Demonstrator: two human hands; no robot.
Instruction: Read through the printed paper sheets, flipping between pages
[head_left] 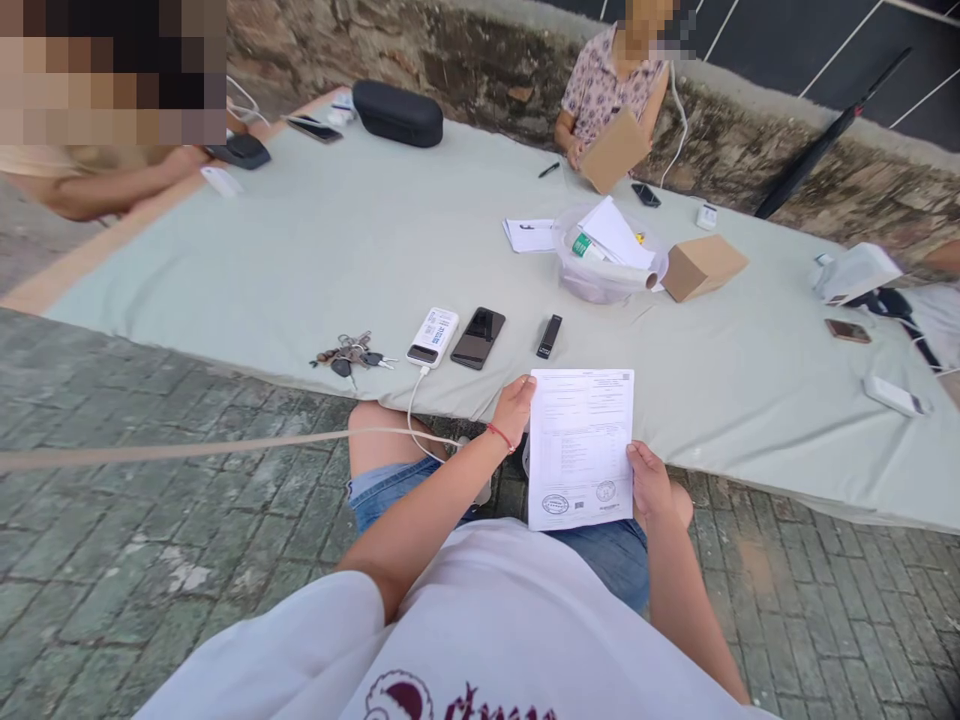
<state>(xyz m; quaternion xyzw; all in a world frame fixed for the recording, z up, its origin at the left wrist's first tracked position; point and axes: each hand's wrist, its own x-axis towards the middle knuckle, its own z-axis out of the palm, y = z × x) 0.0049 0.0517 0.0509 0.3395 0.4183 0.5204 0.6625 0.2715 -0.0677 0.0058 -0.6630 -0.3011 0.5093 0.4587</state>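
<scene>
A white printed sheet of paper (581,440) with small text and two round stamps near its bottom is held up over my lap. My left hand (514,408), with a red string on the wrist, pinches its upper left edge. On the opposite side, my right hand (649,478) grips the right edge lower down. Just beyond the paper on the table lie a small black stick-shaped object (549,336), a dark smartphone (478,338) and a white power bank (433,336) with a cable plugged in. A bunch of keys (351,355) rests left of them.
A pale cloth covers the table (300,240). A clear plastic bowl (600,275) holds papers; a cardboard box (705,267) stands beside it. A black case (397,112) lies at the far edge. Across the table a person holds a cardboard piece (616,150). Other people sit left and right.
</scene>
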